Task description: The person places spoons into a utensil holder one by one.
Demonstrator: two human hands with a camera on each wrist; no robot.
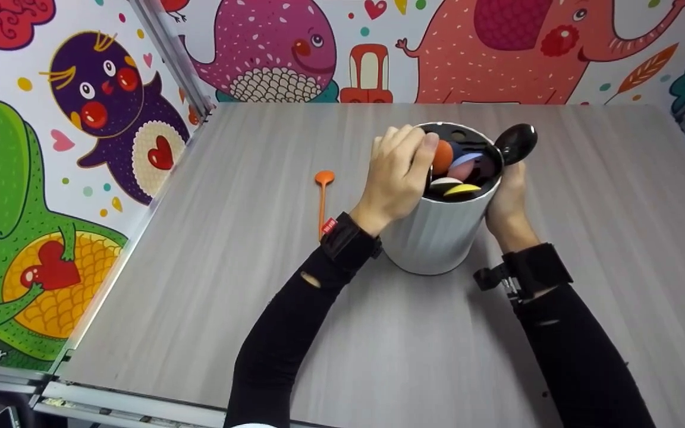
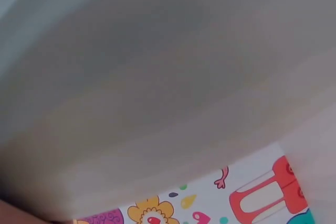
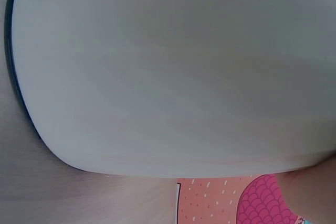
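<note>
A white cylindrical utensil holder (image 1: pixel 437 235) with a dark inside stands between my two hands. My left hand (image 1: pixel 395 172) grips it at the left rim, with the thumb by an orange rounded piece (image 1: pixel 442 157) inside. My right hand (image 1: pixel 508 205) holds the opposite side, its fingers mostly hidden behind the wall. A black spoon (image 1: pixel 518 142) leans out over the right rim. Blue, pink, white and yellow (image 1: pixel 462 189) pieces show inside the opening. The holder's pale wall (image 2: pixel 157 87) fills most of the left wrist view; in the right wrist view its wall (image 3: pixel 173 87) is close, with a dark base edge.
On the grey table (image 1: pixel 200 309), left of the holder, lies an orange spoon (image 1: pixel 323 178), its handle end partly hidden by my left wrist. Printed cartoon panels stand along the back (image 1: pixel 497 53) and left side (image 1: pixel 110 119) of the table.
</note>
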